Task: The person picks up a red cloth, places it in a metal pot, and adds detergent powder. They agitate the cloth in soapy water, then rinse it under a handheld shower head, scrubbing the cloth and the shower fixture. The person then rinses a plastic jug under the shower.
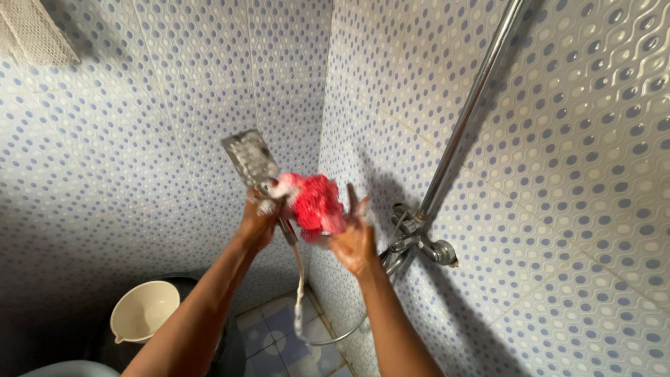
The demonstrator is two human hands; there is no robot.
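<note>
Left hand: the left hand (pixel 257 222) was wrapped tight around the neck of a hand shower (pixel 251 159), lifting it up in front of the corner. My guess is the firm fist was there to keep the square silver head from swinging while it got rubbed.

Right hand: the right hand (pixel 354 237) was mostly spread, fingers up, palm pushing a red mesh sponge (pixel 315 204) leftward against the shower handle. It looked soapy, though motion blur made the fingertips hard to read.

Sponge spot: it sat squeezed between the two hands, touching the handle just below the head, roughly mid-scene.

Hose: the shower hose (pixel 300 293) drooped from the handle toward the floor and looped back right, slack enough to let the head be held out there.

Wall fittings: the chrome mixer tap (pixel 422 246) sat on the right wall just beside the right wrist, with the riser rail (pixel 469 112) running up and away from it.

Lower left: a cream funnel-shaped bowl (pixel 144 309) rested on top of a dark bin (pixel 230 342), well apart from the hands.

Top left: a bit of pale netted cloth (pixel 38 31) hung on the far wall.

Tiles: the blue-dotted wall tiles (pixel 139 139) covered both walls.
</note>
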